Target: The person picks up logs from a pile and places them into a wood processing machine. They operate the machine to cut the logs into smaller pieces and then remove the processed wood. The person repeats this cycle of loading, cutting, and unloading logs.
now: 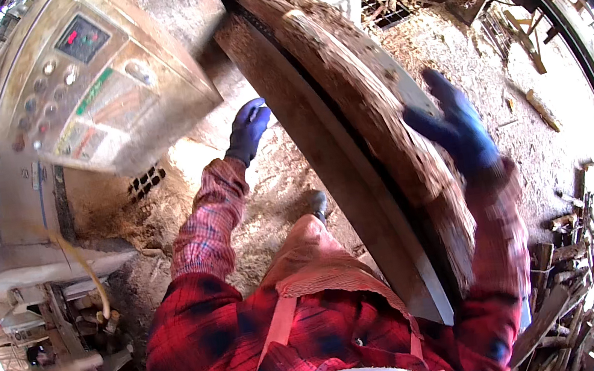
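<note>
A long, rough-barked log (pixel 367 92) lies on a metal conveyor bed, running from the far middle toward my right side. Along its left runs a flat, brownish metal rail (pixel 319 129). My left hand (pixel 249 128), in a blue glove, is just left of that rail, its fingers loosely extended and nothing seen in them. On the log's other side, my right hand (pixel 460 128) wears a blue glove too. Its thumb and fingers are spread, slightly blurred, beside the bark; whether they touch it I cannot tell.
A worn control cabinet (pixel 100 84) with buttons and a small lit display stands at the left. Sawdust covers the floor (pixel 504 95). Scrap wood (pixel 563 292) is heaped at the lower right. A floor grate (pixel 389 2) lies beyond the log, and a yellowish hose (pixel 84 265) hangs at the left.
</note>
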A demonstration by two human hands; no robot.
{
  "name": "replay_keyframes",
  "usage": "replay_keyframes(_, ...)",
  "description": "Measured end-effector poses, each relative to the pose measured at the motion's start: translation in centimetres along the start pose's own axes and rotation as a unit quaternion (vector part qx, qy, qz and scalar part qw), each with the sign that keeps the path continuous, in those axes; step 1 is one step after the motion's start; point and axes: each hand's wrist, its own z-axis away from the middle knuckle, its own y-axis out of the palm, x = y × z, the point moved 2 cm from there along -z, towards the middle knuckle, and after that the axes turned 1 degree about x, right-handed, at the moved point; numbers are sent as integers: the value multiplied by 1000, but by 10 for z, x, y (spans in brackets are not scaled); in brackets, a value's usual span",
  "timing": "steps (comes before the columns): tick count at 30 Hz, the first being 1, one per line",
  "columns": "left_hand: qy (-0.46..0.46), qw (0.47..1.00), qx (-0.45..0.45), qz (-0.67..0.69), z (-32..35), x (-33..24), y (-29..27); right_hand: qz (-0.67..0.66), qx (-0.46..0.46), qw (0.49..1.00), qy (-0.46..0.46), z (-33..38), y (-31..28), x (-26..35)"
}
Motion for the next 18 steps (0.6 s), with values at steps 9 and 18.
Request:
replay_keyframes(9,70,993,89,43,-101,-55,-15,205,-19,976,68,-382,140,-57)
replay_keyframes(18,501,834,-31,-227,-228,-149,50,295,-259,884,-254,-392,20,104)
